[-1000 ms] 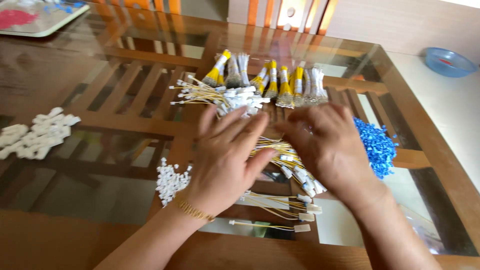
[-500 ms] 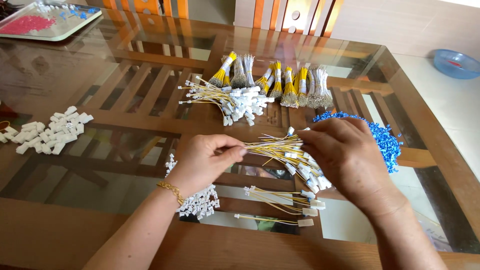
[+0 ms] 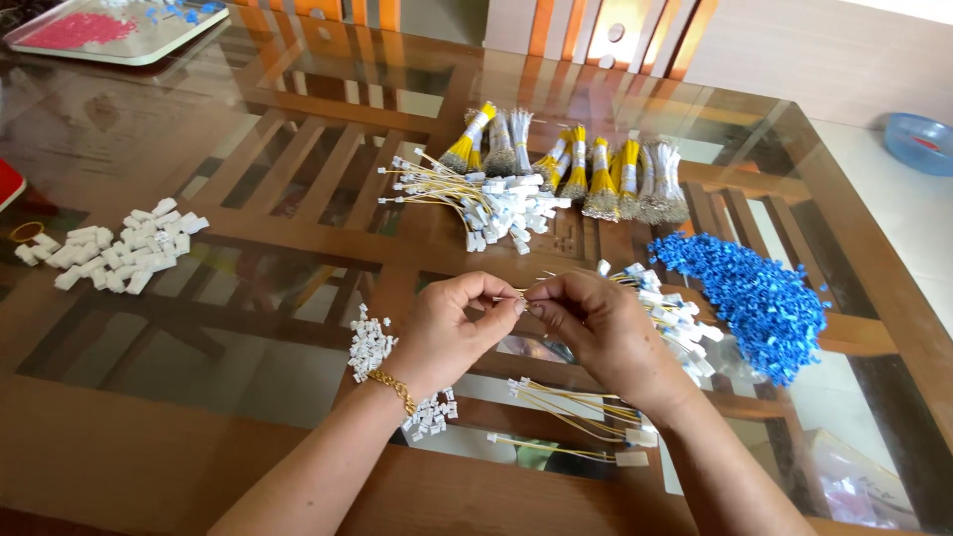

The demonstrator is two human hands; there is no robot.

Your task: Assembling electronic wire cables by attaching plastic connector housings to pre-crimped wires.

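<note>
Left hand (image 3: 447,333) and right hand (image 3: 596,333) meet in a closed fingertip grip on a yellow wire lead (image 3: 520,296), apparently fitting a connector, above the glass surface (image 3: 298,367).

table top (image 3: 298,179): glossy glass over a wooden frame
white connectors (image 3: 124,248): matt plastic
blue pieces (image 3: 754,298): shiny plastic
bracelet (image 3: 395,389): gold-coloured metal
wires (image 3: 437,184): smooth yellow insulation

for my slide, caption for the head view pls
Left hand and right hand pinch a small wire over a glass table.
</note>
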